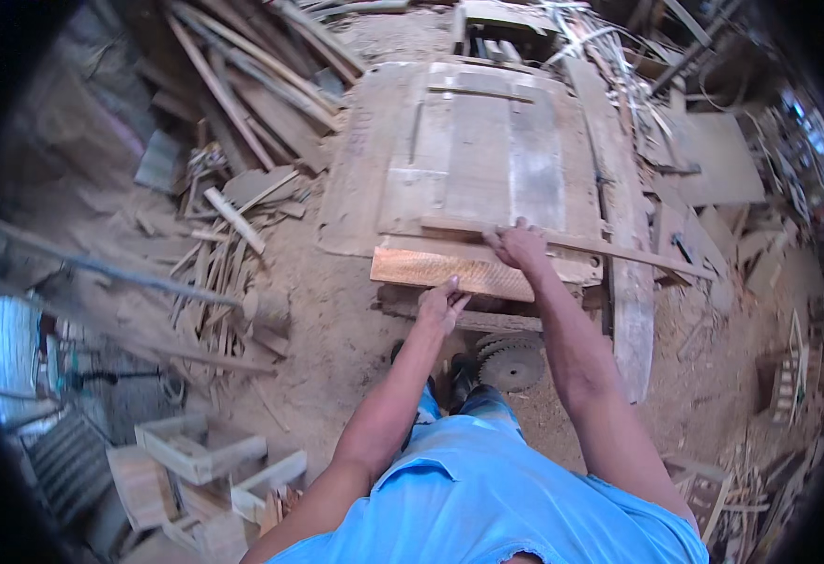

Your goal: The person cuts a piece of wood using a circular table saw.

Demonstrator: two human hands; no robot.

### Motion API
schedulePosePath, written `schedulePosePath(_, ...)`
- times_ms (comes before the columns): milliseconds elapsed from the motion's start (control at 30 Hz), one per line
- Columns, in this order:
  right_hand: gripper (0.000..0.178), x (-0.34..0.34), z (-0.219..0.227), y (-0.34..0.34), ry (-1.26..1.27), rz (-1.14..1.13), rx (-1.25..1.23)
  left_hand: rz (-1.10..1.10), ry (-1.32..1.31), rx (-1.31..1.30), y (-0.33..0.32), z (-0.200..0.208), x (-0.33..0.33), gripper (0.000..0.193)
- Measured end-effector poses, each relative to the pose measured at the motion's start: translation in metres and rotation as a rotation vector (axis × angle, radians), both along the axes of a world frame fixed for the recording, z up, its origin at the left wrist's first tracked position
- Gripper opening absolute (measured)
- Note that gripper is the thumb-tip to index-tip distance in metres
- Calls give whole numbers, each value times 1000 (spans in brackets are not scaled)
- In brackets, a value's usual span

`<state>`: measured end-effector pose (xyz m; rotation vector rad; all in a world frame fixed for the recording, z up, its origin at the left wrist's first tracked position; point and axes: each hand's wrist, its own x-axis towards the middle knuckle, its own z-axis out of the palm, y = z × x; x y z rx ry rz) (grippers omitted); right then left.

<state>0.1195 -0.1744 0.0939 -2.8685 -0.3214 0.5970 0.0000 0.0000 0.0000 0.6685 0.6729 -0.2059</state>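
Note:
A reddish-brown wooden board (431,270) lies along the near edge of a worn saw table (487,160). My left hand (443,303) presses its fingertips against the board's near edge. My right hand (517,245) rests flat on the board's right part, next to a thin wooden strip (619,250) that runs off to the right. A long plank (630,310) lies along the table's right side.
Circular saw blades (511,362) lie on the sawdust floor by my feet. Scrap sticks (219,254) are piled at the left, planks (262,75) at the back left. Small wooden boxes (196,451) stand at the lower left, more offcuts (760,470) at the right.

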Motion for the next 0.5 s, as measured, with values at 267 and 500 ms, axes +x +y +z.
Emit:
schedulePosePath(267,95,-41,1,9,-145,-165,-85,-179,103,-162,-32,-13,61,14)
schedulePosePath(500,102,-62,-43,-9,-320,-166,64,-56,77,-33,-34,-14,56,17)
